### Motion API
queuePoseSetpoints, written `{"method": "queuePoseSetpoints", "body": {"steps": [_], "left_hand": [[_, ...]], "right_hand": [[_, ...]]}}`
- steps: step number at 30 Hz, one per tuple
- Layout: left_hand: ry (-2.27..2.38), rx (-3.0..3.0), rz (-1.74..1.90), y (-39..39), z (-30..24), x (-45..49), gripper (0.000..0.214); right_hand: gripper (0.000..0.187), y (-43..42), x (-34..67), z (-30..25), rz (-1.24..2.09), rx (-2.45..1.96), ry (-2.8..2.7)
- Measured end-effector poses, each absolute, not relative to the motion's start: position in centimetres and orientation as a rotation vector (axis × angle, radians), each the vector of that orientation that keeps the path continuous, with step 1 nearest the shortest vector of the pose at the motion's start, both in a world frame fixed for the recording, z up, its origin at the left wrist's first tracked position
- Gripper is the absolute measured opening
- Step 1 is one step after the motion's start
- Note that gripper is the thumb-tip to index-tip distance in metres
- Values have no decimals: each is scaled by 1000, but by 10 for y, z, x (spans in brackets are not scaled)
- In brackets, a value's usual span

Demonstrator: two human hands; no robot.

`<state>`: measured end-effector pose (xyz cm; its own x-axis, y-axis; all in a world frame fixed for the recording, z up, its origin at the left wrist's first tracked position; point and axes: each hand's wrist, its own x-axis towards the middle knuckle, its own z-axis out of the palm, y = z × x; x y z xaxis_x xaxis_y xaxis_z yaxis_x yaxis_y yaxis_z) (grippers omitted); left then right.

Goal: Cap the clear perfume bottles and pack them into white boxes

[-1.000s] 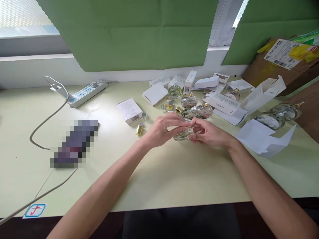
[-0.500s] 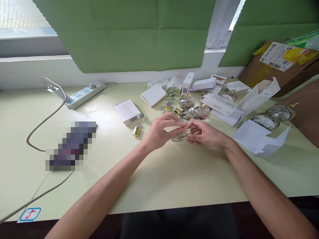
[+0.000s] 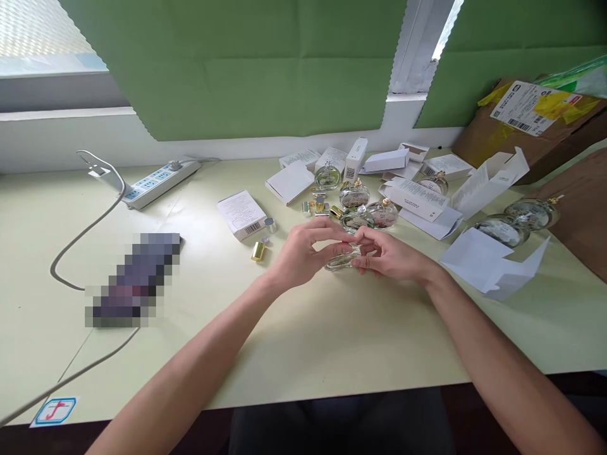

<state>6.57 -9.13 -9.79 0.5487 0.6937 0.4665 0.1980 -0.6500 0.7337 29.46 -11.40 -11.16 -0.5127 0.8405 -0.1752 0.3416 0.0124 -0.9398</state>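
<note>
Between my hands is a clear glass perfume bottle [image 3: 339,261], low over the table and partly covered by my fingers. My left hand [image 3: 306,249] is closed on its left side and top. From the right, my right hand [image 3: 382,253] pinches the same bottle near its neck, fingertips meeting those of the left. What the fingertips cover at the neck is hidden. Just behind stand more perfume bottles [image 3: 355,194], and small gold and silver caps [image 3: 320,205] lie beside them. Another gold cap [image 3: 258,251] rests left of my left hand.
White cartons [image 3: 289,183], some opened flat, spread along the back and right. A white box [image 3: 241,215] lies left of centre. A power strip [image 3: 161,183], a cable and a blurred dark object [image 3: 137,278] occupy the left. Brown cardboard boxes [image 3: 493,136] stand at the right.
Both hands keep almost the same hold on the perfume bottle. The whole view has shifted very slightly; nothing else has visibly moved.
</note>
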Motion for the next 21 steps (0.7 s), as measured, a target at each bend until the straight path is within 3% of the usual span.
{"method": "queuePoseSetpoints", "body": {"steps": [3, 5, 14, 21], "left_hand": [[600, 2178, 775, -91, -89, 61, 36], [580, 2213, 731, -92, -88, 61, 37], [775, 2126, 1102, -96, -110, 73, 22], [638, 2102, 693, -97, -82, 64, 31]], "right_hand": [[40, -114, 294, -112, 1524, -1208, -1839], [40, -115, 293, -111, 1518, -1214, -1835], [37, -115, 293, -111, 1468, -1203, -1875], [39, -114, 294, -111, 1477, -1238, -1866]]}}
